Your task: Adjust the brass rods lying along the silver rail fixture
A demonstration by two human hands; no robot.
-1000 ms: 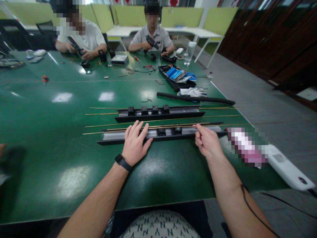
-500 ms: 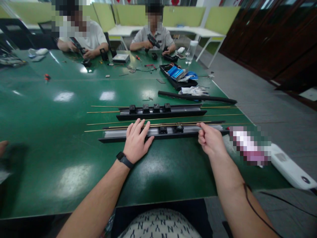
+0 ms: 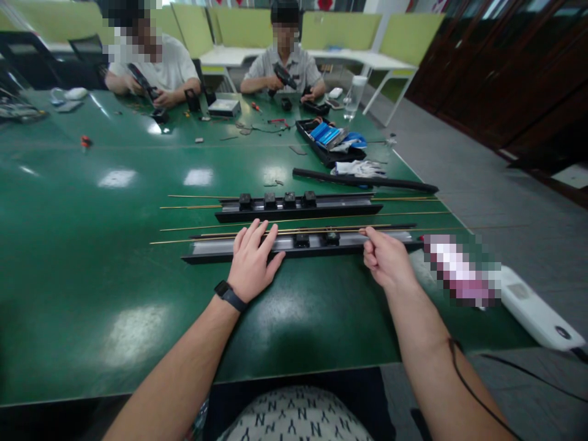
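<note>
Head view: the near channel [image 3: 210,248] lies lengthwise across the bench [image 3: 92,294], close to the person, with the far channel [image 3: 298,215] just beyond it.
Left hand: the left hand [image 3: 253,257] is spread flat over the near channel and the rods along it, fingers apart; how hard it presses, I cannot tell.
Right hand: the right hand [image 3: 388,254] has thumb and forefinger together, seemingly clamped on a thin brass rod [image 3: 316,231] near its right end; the rods run so close that the exact one is hard to pick out.
Brass rod: probably light, springy and smooth, so liable to roll or bow if held at one end only; a fingertip pinch with a second support along its length should suit.
Near channel: looks stiff and fairly light, best taken by its long side walls, near both ends.
Black blocks: two black blocks [image 3: 302,240] show in the near channel, right of the left hand; probably hard and compact, gripped by their sides. Whether they are fixed, I cannot tell.
</note>
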